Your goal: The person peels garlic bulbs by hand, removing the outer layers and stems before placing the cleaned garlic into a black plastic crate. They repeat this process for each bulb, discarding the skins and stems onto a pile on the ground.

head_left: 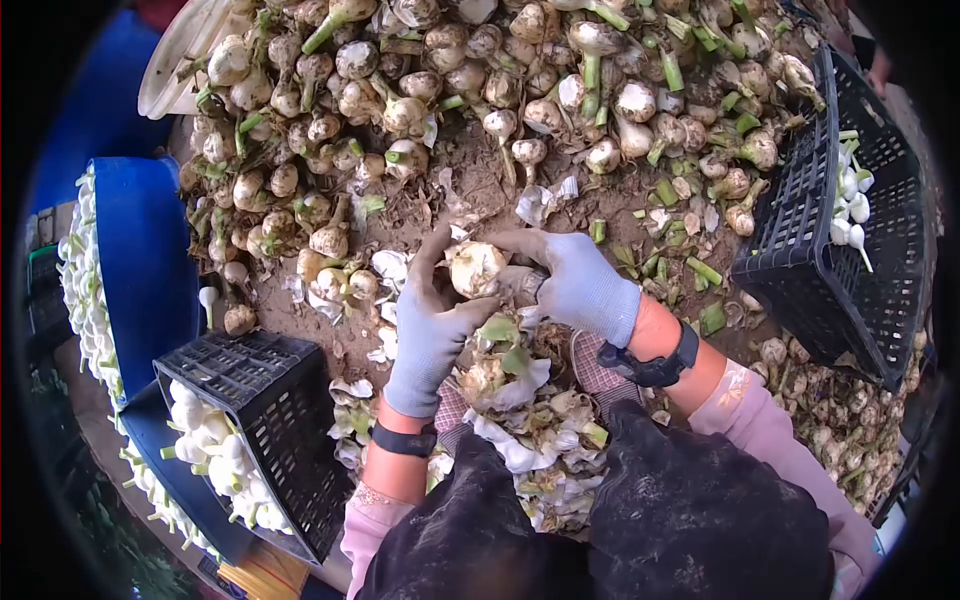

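Between my two gloved hands is a garlic bulb (478, 270) with dirty outer skin and a paler face turned up. My left hand (430, 335) grips it from the left, thumb below and index finger along its far side. My right hand (580, 285) closes on it from the right, its fingers bent against the bulb; their tips are partly hidden. Both gloves are light blue-grey with soiled fingers. Peeled skins (535, 440) lie heaped below the hands, between my knees.
Unpeeled garlic (405, 115) covers the ground ahead. A black crate (285, 400) of clean white bulbs stands at left, beside a blue container (145, 270) with more white bulbs. Another black crate (800, 250) at right holds several white bulbs. More unpeeled garlic (850, 445) lies at lower right.
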`<act>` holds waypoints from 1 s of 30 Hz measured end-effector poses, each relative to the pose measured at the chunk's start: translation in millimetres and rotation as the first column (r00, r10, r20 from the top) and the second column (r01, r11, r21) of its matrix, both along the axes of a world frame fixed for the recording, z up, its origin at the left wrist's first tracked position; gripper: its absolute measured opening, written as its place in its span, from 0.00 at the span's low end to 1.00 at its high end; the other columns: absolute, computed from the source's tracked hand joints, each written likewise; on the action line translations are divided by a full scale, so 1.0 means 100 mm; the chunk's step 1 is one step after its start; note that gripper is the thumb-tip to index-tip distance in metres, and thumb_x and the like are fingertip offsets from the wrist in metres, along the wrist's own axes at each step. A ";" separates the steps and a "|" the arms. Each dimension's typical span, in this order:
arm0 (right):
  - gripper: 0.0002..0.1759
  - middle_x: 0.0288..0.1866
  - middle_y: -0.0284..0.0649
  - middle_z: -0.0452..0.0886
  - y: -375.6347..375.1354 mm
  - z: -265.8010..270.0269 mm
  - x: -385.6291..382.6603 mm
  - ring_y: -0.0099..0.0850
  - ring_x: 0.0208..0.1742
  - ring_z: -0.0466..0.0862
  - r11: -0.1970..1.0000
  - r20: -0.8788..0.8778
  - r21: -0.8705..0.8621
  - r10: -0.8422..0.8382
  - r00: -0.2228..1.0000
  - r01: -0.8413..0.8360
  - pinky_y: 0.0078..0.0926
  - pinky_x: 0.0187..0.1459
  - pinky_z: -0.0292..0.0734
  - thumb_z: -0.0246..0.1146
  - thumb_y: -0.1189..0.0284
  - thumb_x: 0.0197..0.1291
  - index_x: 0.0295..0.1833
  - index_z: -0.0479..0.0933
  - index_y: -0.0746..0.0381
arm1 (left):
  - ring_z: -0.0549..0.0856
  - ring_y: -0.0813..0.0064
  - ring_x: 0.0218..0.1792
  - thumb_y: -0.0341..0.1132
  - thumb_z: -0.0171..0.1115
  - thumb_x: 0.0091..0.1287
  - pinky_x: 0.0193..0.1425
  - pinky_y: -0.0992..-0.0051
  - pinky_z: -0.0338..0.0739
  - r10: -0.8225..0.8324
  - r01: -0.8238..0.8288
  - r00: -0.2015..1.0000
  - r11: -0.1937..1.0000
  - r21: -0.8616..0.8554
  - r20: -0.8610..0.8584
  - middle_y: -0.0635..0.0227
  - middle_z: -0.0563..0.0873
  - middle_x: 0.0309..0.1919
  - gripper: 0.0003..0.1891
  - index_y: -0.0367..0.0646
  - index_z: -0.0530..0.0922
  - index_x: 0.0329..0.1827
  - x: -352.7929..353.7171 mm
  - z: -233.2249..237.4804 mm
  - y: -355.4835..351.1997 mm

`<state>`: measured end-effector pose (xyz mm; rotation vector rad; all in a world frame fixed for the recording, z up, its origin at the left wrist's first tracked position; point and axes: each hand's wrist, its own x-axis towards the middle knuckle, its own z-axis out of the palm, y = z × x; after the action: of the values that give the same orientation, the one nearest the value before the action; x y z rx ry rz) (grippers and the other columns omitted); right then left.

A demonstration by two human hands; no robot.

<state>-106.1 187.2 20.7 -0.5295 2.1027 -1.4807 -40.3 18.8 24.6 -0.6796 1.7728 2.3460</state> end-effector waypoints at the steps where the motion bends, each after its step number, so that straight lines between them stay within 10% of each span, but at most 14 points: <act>1: 0.17 0.44 0.50 0.84 0.00 0.01 0.02 0.43 0.45 0.86 0.999 -0.007 0.032 -0.001 1.000 0.001 0.32 0.46 0.80 0.63 0.65 0.64 0.55 0.78 0.62 | 0.80 0.68 0.57 0.22 0.69 0.50 0.62 0.72 0.75 0.002 -0.002 1.000 1.000 -0.003 0.005 0.58 0.79 0.55 0.40 0.37 0.64 0.70 0.06 -0.02 0.00; 4: 0.17 0.47 0.49 0.85 0.03 0.03 0.07 0.41 0.47 0.87 0.997 -0.027 0.057 0.050 0.998 -0.048 0.31 0.46 0.80 0.63 0.70 0.64 0.58 0.77 0.62 | 0.79 0.71 0.55 0.20 0.69 0.50 0.61 0.73 0.74 0.029 -0.060 0.995 0.930 0.363 0.091 0.61 0.79 0.54 0.39 0.34 0.63 0.69 0.16 -0.08 0.04; 7: 0.16 0.41 0.47 0.84 -0.03 0.11 0.17 0.46 0.40 0.84 0.891 -0.254 0.442 0.233 0.939 -0.101 0.38 0.37 0.79 0.60 0.69 0.63 0.56 0.77 0.60 | 0.80 0.73 0.50 0.25 0.74 0.47 0.57 0.74 0.76 0.008 0.016 0.997 0.958 -0.285 0.081 0.60 0.78 0.51 0.35 0.34 0.67 0.60 0.22 -0.12 0.12; 12: 0.16 0.33 0.48 0.82 -0.14 0.02 0.25 0.44 0.35 0.85 0.885 -0.430 0.463 0.263 0.864 -0.039 0.41 0.36 0.80 0.61 0.73 0.52 0.48 0.74 0.62 | 0.80 0.73 0.47 0.29 0.75 0.44 0.56 0.73 0.76 0.032 -0.007 0.999 0.817 -0.576 0.034 0.60 0.78 0.47 0.36 0.36 0.68 0.57 0.25 -0.04 0.14; 16: 0.09 0.39 0.45 0.83 -0.12 -0.04 0.19 0.45 0.37 0.84 0.885 -0.423 0.465 0.211 0.881 0.012 0.38 0.37 0.79 0.59 0.74 0.59 0.45 0.78 0.60 | 0.80 0.72 0.47 0.25 0.73 0.45 0.55 0.73 0.77 -0.010 0.017 1.000 0.885 -0.465 0.018 0.61 0.78 0.48 0.36 0.37 0.66 0.60 0.24 0.06 0.17; 19: 0.08 0.39 0.45 0.83 -0.09 0.03 0.17 0.45 0.38 0.84 0.975 -0.297 0.223 0.053 0.953 0.016 0.36 0.38 0.80 0.59 0.75 0.60 0.45 0.78 0.61 | 0.80 0.75 0.50 0.16 0.65 0.54 0.52 0.73 0.83 0.063 -0.093 0.993 0.936 0.338 0.098 0.64 0.77 0.50 0.40 0.40 0.58 0.72 0.31 0.13 0.13; 30: 0.14 0.37 0.45 0.82 -0.04 0.04 0.14 0.47 0.40 0.84 0.960 -0.298 0.265 0.172 0.939 -0.092 0.40 0.42 0.79 0.61 0.77 0.54 0.48 0.78 0.58 | 0.79 0.75 0.55 0.18 0.70 0.51 0.58 0.75 0.78 -0.070 0.041 0.993 0.957 0.286 0.092 0.64 0.75 0.58 0.44 0.37 0.59 0.73 0.35 0.08 0.06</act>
<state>-92.1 183.2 24.3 -0.8419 2.4009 -1.0915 -5.5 25.2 32.6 -0.6793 1.3576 2.4132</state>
